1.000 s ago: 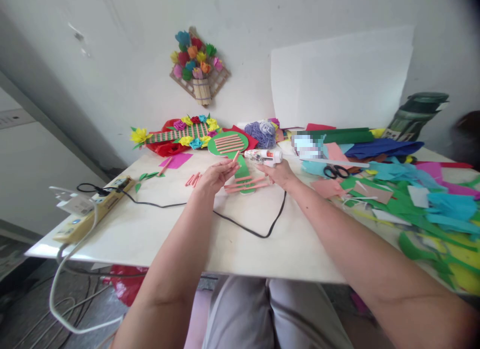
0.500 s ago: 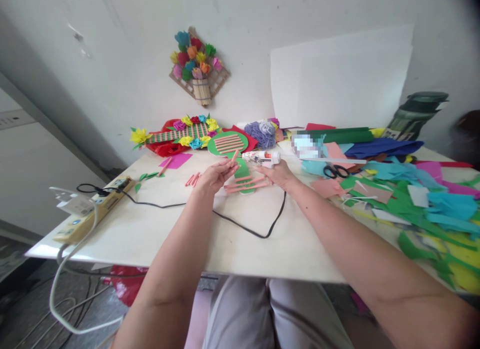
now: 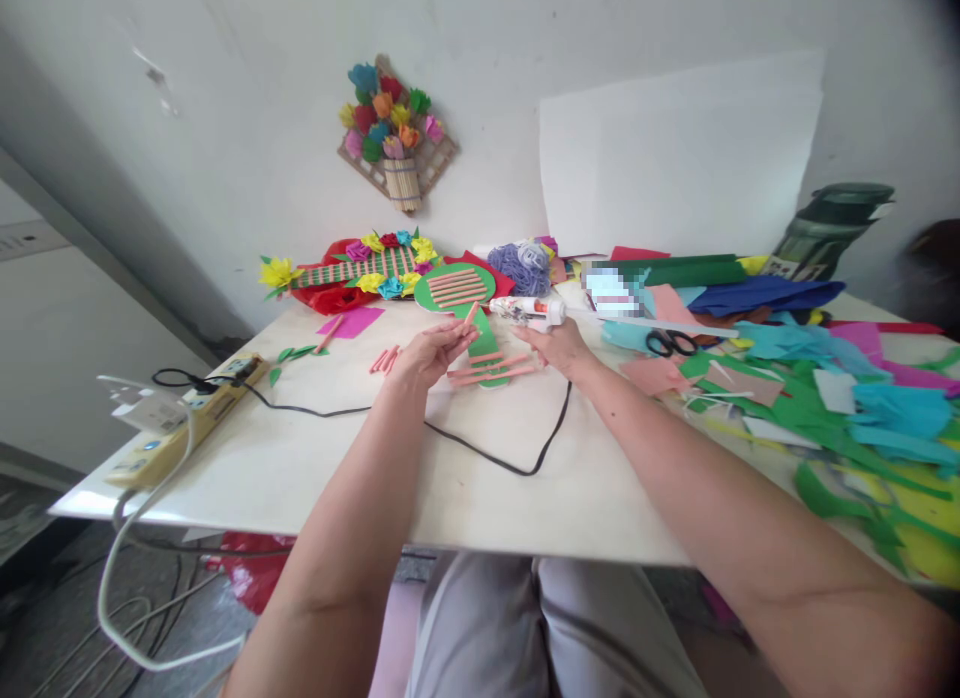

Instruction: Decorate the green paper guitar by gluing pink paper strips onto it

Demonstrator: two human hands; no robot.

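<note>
Between the fingers of my left hand (image 3: 439,350) is a short pink paper stick (image 3: 472,313), held upright at a tilt. My right hand (image 3: 559,346) is wrapped round a white hot glue gun (image 3: 529,311), whose nozzle points left, close to the stick's upper part. Behind and below both hands lies a green paddle-shaped cutout (image 3: 482,335). Several pink sticks (image 3: 459,287) run in rows across its round end, and longer ones (image 3: 499,369) cross its narrow end. A few loose pink sticks (image 3: 385,360) rest left of my left hand.
A black cord (image 3: 517,468) loops across the table to a power strip (image 3: 187,418) at left. A flower-trimmed paper guitar (image 3: 375,268) and purple yarn (image 3: 521,268) lie at the back. Scissors (image 3: 671,343), paper scraps (image 3: 832,408) and a dark bottle (image 3: 832,233) are at right.
The glue gun has shifted very slightly right and down, its nozzle still close to the pink stick. My left hand has barely moved and keeps its hold.
</note>
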